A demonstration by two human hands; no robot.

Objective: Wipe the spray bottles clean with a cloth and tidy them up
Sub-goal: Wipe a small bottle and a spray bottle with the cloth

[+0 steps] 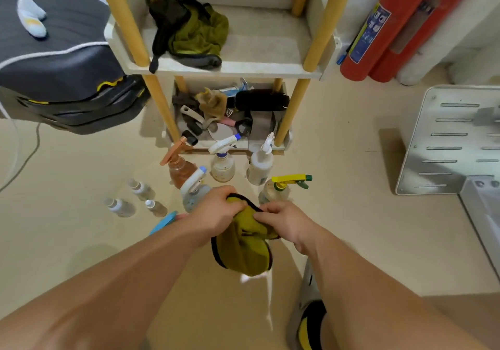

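Left hand (216, 214) and right hand (287, 223) grip yellow cloth (241, 253)

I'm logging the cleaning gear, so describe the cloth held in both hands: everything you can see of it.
The cloth is olive-yellow with a dark bound edge and looks soft, like microfibre. It is bunched and creased, not spread out. The left hand grips its upper edge and the right hand pinches it alongside, so most of it hangs below them. It is held just nearer the camera than the yellow-triggered spray bottle. Only the hands visibly touch it.
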